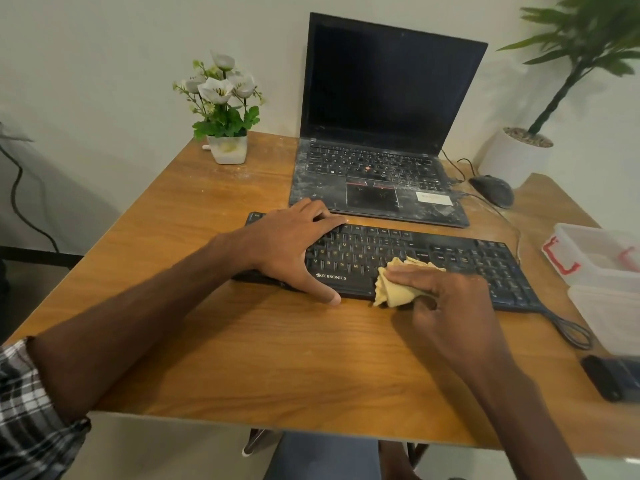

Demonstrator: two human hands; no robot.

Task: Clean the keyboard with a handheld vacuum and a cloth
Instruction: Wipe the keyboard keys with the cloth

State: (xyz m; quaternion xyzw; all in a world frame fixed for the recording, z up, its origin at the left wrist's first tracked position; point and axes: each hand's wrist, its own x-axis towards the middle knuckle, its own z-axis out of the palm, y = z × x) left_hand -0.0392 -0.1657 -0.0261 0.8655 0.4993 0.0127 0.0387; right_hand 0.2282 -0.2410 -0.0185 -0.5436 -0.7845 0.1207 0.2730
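On the wooden worktop (242, 341), seen from the head camera, a black keyboard (450, 258) lies crosswise just in front of an open laptop (381, 116), the two close but apart. The left hand (287, 247) lies spread over the keyboard's left end — fingers straight and reaching its far edge, thumb stretched past the near edge down to the wood — pressing rather than gripping. The right hand (446, 299) grips a bunched yellow cloth (394, 289), fingers laid over its top and the rest gathered under the palm. The cloth touches the keyboard's near edge about the middle, just right of the white brand lettering, and partly overhangs onto the worktop. The keyboard's cable (571, 332) loops off its right end.

The laptop's screen is dark, and its keys and palm rest are dusted with white powder; faint white specks also lie on the wood around it. A small white pot of white flowers (227, 150) stands at the far left corner. A black mouse (491, 190) sits right of the laptop. Two clear plastic boxes (599, 271) stand at the right edge, the farther one with red clasps. Nearer, a dark object (609, 377) lies at that same edge, cut off by the frame; what it is cannot be told. A plaid sleeve (27, 410) covers the left upper arm.
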